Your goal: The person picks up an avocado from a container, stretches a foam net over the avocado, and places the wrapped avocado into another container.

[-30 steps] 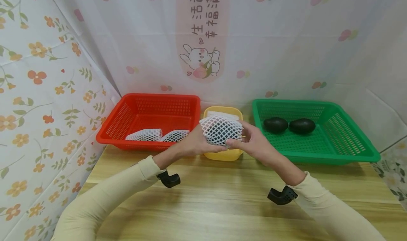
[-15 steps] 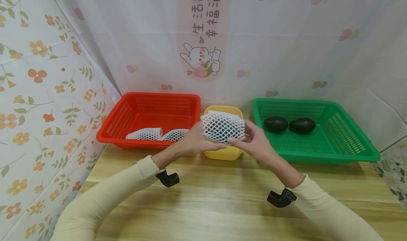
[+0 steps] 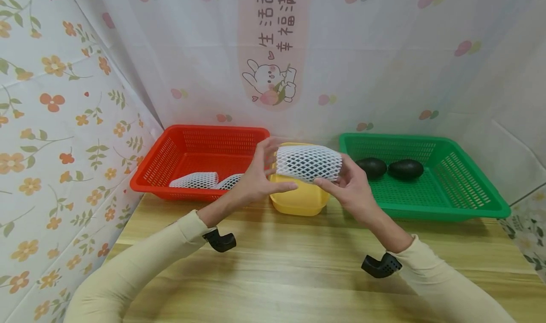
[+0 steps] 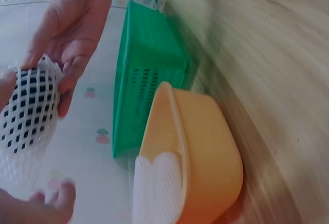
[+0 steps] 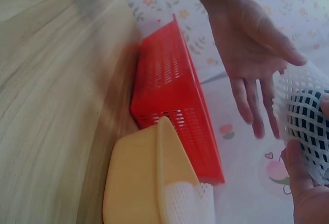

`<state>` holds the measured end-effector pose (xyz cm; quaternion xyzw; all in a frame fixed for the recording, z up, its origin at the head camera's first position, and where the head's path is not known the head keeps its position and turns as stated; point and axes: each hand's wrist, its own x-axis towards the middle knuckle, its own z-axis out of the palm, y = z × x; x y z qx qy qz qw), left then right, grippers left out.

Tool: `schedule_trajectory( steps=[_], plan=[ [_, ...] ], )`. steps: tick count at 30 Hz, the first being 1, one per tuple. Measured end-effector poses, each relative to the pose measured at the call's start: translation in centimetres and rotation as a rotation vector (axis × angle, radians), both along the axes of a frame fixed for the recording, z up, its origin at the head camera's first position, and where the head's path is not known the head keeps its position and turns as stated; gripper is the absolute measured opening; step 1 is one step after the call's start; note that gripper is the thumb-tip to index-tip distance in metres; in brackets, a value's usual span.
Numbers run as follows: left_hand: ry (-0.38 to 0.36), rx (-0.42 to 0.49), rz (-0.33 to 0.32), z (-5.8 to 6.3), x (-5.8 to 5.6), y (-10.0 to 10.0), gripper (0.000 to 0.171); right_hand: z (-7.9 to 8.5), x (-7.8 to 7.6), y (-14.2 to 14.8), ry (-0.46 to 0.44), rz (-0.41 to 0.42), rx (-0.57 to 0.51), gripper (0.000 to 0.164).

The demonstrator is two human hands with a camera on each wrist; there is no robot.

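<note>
My right hand [image 3: 356, 185] grips the right end of a white foam fruit net [image 3: 309, 162] over the yellow bin. Through its mesh a dark oval avocado [image 4: 32, 88] shows, as in the left wrist view. My left hand [image 3: 256, 176] is at the net's other end, its fingers spread and loosely straight; the right wrist view has that left hand [image 5: 247, 44] with its thumb close to the net's rim. Two dark avocados [image 3: 406, 169] lie bare in the green basket [image 3: 426, 214]. Two netted avocados [image 3: 194, 180] lie in the red basket [image 3: 200, 130].
Between the baskets stands the yellow bin [image 3: 300, 202], holding more white foam nets [image 4: 157, 188]. All three containers stand along the back of the wooden table [image 3: 290, 266]. Printed cloth [image 3: 384, 76] hangs behind and at the sides.
The net with the avocado has moved right and slightly up in my right hand. My left hand has drawn back leftward from the net, its fingers spreading.
</note>
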<state>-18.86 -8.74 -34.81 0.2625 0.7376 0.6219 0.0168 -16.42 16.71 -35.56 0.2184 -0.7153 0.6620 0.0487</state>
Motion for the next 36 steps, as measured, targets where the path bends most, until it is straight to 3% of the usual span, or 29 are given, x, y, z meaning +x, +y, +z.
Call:
schedule_trajectory(
  steps=[4, 7, 12, 16, 20, 24, 26, 31, 33, 36],
  plan=[
    [-0.065, 0.063, -0.109, 0.1, 0.0, 0.6, 0.092, 0.0, 0.0, -0.1, 0.007, 0.004, 0.018, 0.067],
    [-0.076, 0.087, -0.137, 0.2, 0.0, 1.1, 0.081, 0.0, 0.0, -0.1, 0.017, 0.014, 0.023, 0.068],
    [-0.044, 0.020, -0.087, 0.1, -0.1, 1.3, 0.071, 0.1, 0.0, -0.1, 0.035, 0.024, 0.021, 0.070],
    [0.000, -0.038, -0.043, -0.2, -0.1, 1.3, 0.079, -0.1, 0.0, 0.0, 0.050, 0.026, 0.029, 0.072],
    [0.110, -0.131, 0.032, -0.2, -0.1, 1.4, 0.097, -0.3, -0.2, 0.2, 0.071, 0.018, 0.034, 0.072],
    [0.274, -0.256, 0.107, 0.0, -0.1, 1.4, 0.109, -0.5, -0.4, 0.2, 0.082, 0.008, 0.027, 0.071],
    [0.385, -0.327, 0.098, 0.2, -0.1, 1.5, 0.107, -0.6, -0.4, 0.2, 0.091, 0.003, 0.018, 0.071],
    [0.634, -0.492, -0.029, 0.5, 0.1, 1.8, 0.089, -0.7, -0.6, -0.1, 0.117, -0.017, 0.003, 0.069],
    [0.688, -0.571, -0.026, 0.6, 0.3, 1.9, 0.091, -0.7, -0.5, -0.2, 0.111, -0.022, 0.002, 0.067],
    [0.767, -0.700, 0.049, 0.8, 0.4, 2.1, 0.095, -0.8, -0.4, -0.5, 0.089, -0.023, 0.005, 0.066]
  ],
)
